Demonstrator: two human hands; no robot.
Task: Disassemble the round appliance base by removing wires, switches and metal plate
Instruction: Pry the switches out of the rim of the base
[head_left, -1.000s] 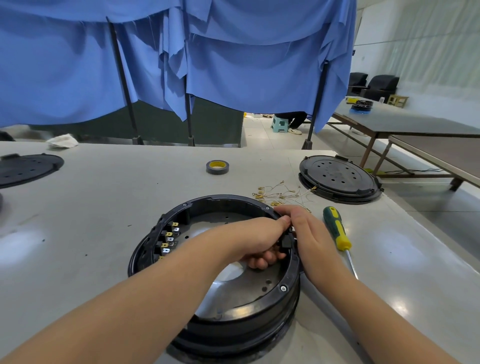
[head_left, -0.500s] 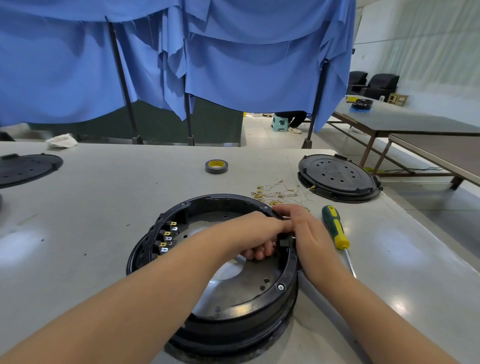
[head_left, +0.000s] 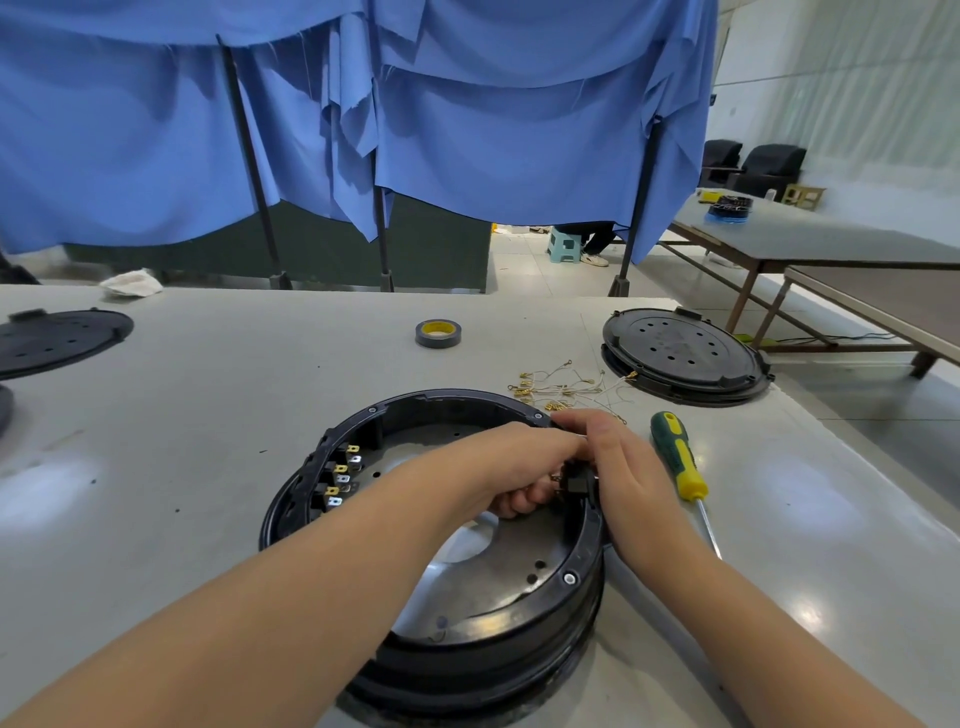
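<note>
A round black appliance base (head_left: 519, 629) lies open side up on the grey table, tilted toward me. A grey metal plate (head_left: 498, 571) with a central hole sits inside it. Several switches (head_left: 340, 475) with brass and silver tabs line its left inner wall. My left hand (head_left: 509, 467) reaches inside the ring and pinches a small black switch (head_left: 575, 484) at the right inner wall. My right hand (head_left: 623, 467) grips the rim from outside, thumb over the top at that same switch. Loose wires (head_left: 561, 387) with brass terminals lie behind the base.
A green and yellow screwdriver (head_left: 680, 462) lies just right of my right hand. A grey tape roll (head_left: 438, 333) sits further back. Black round covers lie at the right (head_left: 680, 358) and far left (head_left: 57, 338). Blue curtains hang behind the table.
Both hands stay at the right-wall switch. My left hand's fingers have shifted a little on it, and the base has barely moved.
</note>
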